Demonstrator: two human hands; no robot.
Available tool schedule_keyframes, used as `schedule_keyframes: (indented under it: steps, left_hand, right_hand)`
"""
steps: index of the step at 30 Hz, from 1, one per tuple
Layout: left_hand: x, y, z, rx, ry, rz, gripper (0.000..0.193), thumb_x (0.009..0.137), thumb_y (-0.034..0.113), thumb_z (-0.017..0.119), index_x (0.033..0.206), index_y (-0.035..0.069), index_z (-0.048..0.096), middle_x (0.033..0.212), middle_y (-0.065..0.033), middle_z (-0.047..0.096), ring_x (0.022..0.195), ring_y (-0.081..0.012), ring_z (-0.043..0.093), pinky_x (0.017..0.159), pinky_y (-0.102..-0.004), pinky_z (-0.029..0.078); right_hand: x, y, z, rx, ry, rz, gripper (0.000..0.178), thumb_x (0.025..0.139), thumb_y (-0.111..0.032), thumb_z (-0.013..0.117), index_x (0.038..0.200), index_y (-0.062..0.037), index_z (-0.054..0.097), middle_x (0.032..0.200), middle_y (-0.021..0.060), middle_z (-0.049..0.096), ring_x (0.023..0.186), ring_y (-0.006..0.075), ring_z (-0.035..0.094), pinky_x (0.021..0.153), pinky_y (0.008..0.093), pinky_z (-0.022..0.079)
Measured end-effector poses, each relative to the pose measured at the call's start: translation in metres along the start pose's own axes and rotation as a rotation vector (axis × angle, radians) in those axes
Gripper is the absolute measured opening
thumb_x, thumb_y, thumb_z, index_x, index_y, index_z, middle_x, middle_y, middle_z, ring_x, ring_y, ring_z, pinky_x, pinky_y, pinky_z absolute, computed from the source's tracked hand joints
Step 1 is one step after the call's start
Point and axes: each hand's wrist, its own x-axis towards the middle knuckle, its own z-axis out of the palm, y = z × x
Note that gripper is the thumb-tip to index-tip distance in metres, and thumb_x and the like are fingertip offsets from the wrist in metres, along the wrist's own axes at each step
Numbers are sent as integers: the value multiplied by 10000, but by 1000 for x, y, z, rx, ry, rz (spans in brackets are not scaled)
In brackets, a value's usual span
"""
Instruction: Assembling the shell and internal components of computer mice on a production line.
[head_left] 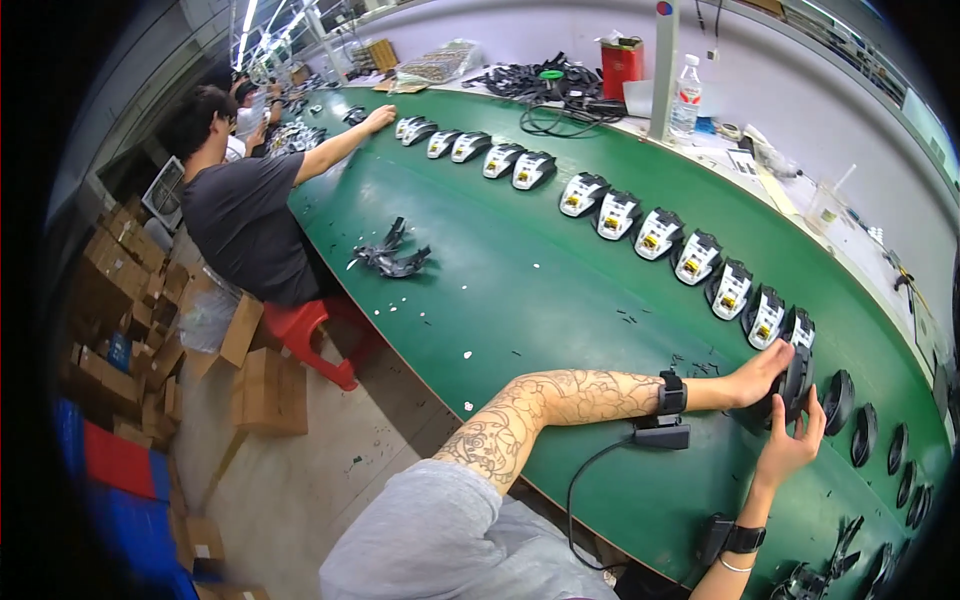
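At the right side of the green bench, both my hands meet at a black curved shell-like part (797, 378). My left hand (757, 378) grips it from the left, with the thumb near its top. The fingers of my right hand (795, 448) press on its lower and right side, some of them spread. Just behind it stands the last black-and-white housing (800, 326) of a long row; whether the two touch is hidden. Beside my left hand in that row is another housing (765, 318) with a yellow piece inside. Black ring-like parts (840, 402) continue to the right.
A co-worker (245, 190) sits at the left, reaching toward the row's far end. Black scraps (395, 258) lie on the green bench (480, 320). A cabled box (662, 437) is beside my left forearm. A bottle (687, 95) and red can (622, 68) stand behind.
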Motion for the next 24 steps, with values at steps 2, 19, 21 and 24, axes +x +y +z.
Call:
schedule_keyframes:
  steps: [2, 19, 21, 24]
  left_hand:
    - [-3, 4, 0, 61, -10, 38, 405, 944, 416, 359, 1107, 47, 388, 1011, -35, 464, 935, -87, 399, 846, -249, 361]
    - [-12, 25, 1, 89, -25, 69, 341, 898, 319, 516, 1066, 50, 391, 880, -39, 479, 816, -92, 435, 710, -259, 404]
    - [-13, 29, 2, 40, -45, 8, 407, 787, 170, 658, 1065, 62, 381, 874, -38, 474, 833, -94, 450, 721, -259, 418]
    - [-15, 35, 0, 91, -26, -36, 491, 678, 47, 690, 1050, 60, 370, 878, -42, 478, 840, -100, 467, 721, -258, 428]
  right_hand:
    - [-1, -1, 6, 42, -5, -2, 463, 719, -45, 711, 1149, 5, 545, 1060, 84, 511, 950, 185, 536, 777, 313, 488]
    - [-3, 3, 10, 32, -27, 0, 511, 713, -1, 686, 1199, -66, 540, 1073, 86, 493, 961, 187, 528, 829, 317, 472]
    - [-4, 5, 10, 27, -25, -9, 521, 707, 1, 685, 1202, -80, 542, 1066, 87, 499, 962, 192, 529, 831, 320, 464]
    - [-4, 3, 9, -41, -32, -31, 543, 691, -10, 690, 1205, -107, 545, 1060, 88, 512, 963, 214, 534, 841, 329, 439]
